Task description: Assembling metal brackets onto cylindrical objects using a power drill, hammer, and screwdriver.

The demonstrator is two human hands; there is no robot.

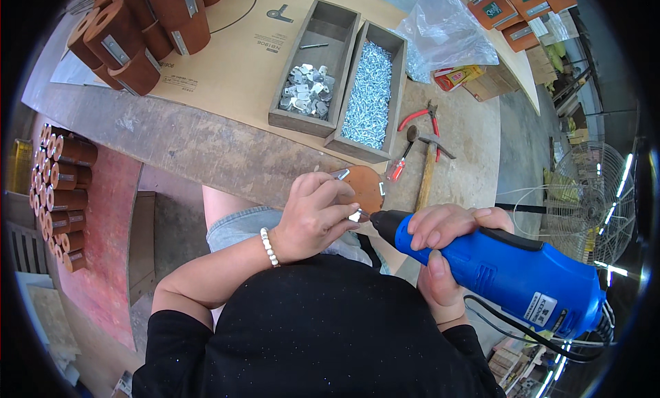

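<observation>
My right hand [445, 236] is wrapped round a blue corded electric screwdriver [522, 277], its black nose pointing left. The tip meets a small silvery metal plate [355, 217], pinched by the fingers of my left hand [317, 212]. Both are at the near edge of a rounded reddish-brown wooden piece [364, 188] on the bench edge. Other small metal pieces [382, 189] show on its far side. My left fingers cover part of the wooden piece, and what lies right under the tip is hard to make out.
Beyond my hands stand two wooden trays, one with metal plates [306, 92], one full of screws [368, 95]. Right of them lie red-handled pliers [434, 123], a hammer [427, 167] and a screwdriver [397, 169]. Brown wooden cylinders [137, 37] are stacked far left; a fan [591, 198] stands right.
</observation>
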